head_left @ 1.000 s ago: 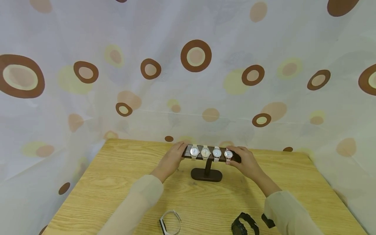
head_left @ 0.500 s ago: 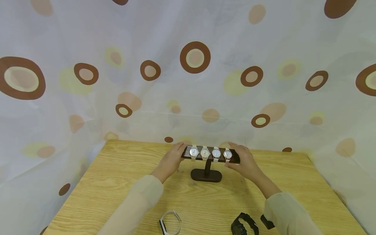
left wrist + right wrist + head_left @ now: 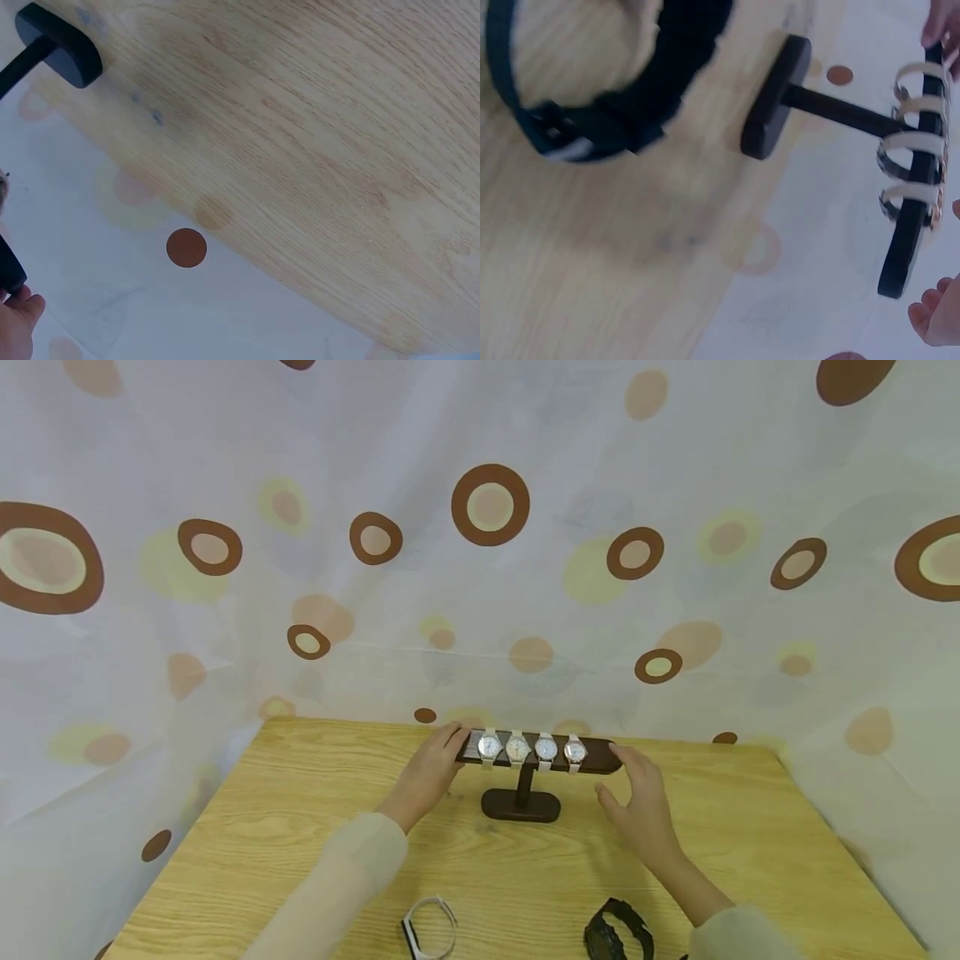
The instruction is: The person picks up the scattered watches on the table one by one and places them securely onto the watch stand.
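A dark brown watch stand (image 3: 603, 757) rises from an oval base (image 3: 521, 806) near the table's back. Several wristwatches with white straps, among them a rose-rimmed watch (image 3: 575, 752), sit side by side along its bar. My left hand (image 3: 426, 777) grips the bar's left end; the left wrist view catches the fingers (image 3: 22, 309) at that dark end (image 3: 9, 268). Beside the right end is my right hand (image 3: 647, 814), thumb and fingers spread, index fingertip right at the bar's tip. From the right wrist view, a gap shows between the bar (image 3: 906, 251) and this hand (image 3: 941, 315).
Closer to me on the wooden table (image 3: 300, 843) lie a white fitness band (image 3: 409, 935) and a black watch (image 3: 602, 939). A blurred black strap (image 3: 630, 120) looms large in the right wrist view. A dotted curtain (image 3: 420, 460) hangs behind the table.
My right hand has let go of the bar's right end and drawn off to the right, baring that end. The left hand keeps its grip. The head view has shifted slightly.
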Action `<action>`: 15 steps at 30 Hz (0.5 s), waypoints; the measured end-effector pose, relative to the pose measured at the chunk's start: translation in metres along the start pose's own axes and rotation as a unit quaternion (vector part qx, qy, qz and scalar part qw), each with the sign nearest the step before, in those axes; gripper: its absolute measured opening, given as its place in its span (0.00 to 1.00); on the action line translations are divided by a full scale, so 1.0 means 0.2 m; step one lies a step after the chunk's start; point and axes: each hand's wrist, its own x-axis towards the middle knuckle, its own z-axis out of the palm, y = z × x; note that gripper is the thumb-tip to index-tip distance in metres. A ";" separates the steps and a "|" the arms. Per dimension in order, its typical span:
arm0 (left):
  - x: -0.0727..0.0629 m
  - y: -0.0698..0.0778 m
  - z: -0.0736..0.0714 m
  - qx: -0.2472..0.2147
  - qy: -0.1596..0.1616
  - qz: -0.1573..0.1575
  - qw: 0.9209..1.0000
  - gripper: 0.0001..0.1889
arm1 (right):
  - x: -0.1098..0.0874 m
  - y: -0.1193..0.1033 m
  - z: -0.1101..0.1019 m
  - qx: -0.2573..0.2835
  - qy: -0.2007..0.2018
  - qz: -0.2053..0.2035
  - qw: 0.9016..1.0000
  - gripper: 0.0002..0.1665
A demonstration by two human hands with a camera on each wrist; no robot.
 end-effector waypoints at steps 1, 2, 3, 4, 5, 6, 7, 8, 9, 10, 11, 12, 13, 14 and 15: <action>0.00 0.00 0.00 0.005 0.003 -0.002 1.000 0.24 | -0.02 -0.01 0.01 0.002 -0.008 0.001 1.000 0.33; -0.01 0.00 0.01 0.005 0.005 -0.006 1.000 0.24 | -0.04 -0.02 0.02 0.007 -0.016 0.003 1.000 0.33; -0.01 0.00 0.01 0.003 0.006 -0.013 1.000 0.25 | -0.06 -0.03 0.02 0.014 -0.022 0.007 1.000 0.33; -0.01 0.00 0.01 -0.001 0.005 -0.019 1.000 0.26 | -0.08 -0.04 0.03 0.019 -0.027 0.010 0.999 0.33; -0.02 0.00 0.01 -0.006 0.005 -0.025 1.000 0.27 | -0.09 -0.05 0.04 0.027 -0.033 0.013 0.999 0.34; -0.02 0.00 0.01 -0.011 0.004 -0.032 0.999 0.27 | -0.11 -0.06 0.05 0.033 -0.039 0.016 0.999 0.34; -0.03 0.00 0.01 -0.016 0.002 -0.038 0.999 0.29 | -0.12 -0.07 0.06 0.036 -0.044 0.018 0.998 0.34; -0.03 0.00 0.01 -0.020 -0.001 -0.045 0.999 0.30 | -0.13 -0.08 0.07 0.038 -0.048 0.018 0.998 0.33; -0.04 0.00 0.01 -0.023 -0.003 -0.050 0.998 0.31 | -0.14 -0.09 0.07 0.041 -0.053 0.017 0.998 0.34; -0.04 0.00 0.01 -0.024 -0.006 -0.055 0.998 0.31 | -0.15 -0.10 0.08 0.042 -0.058 0.017 0.997 0.34; -0.05 0.00 0.00 -0.027 -0.009 -0.062 0.998 0.32 | -0.16 -0.12 0.09 0.044 -0.062 0.017 0.997 0.34; -0.06 0.00 0.00 -0.028 -0.011 -0.068 0.997 0.33 | -0.16 -0.13 0.09 0.044 -0.063 0.016 0.997 0.34; -0.07 0.00 0.00 -0.031 -0.014 -0.076 0.996 0.33 | -0.17 -0.15 0.10 0.045 -0.066 0.016 0.997 0.33; -0.08 0.00 0.00 -0.037 -0.018 -0.085 0.995 0.33 | -0.18 -0.16 0.11 0.048 -0.068 0.017 0.996 0.33; -0.09 0.00 0.00 -0.045 -0.022 -0.095 0.994 0.34 | -0.19 -0.18 0.12 0.050 -0.070 0.016 0.996 0.33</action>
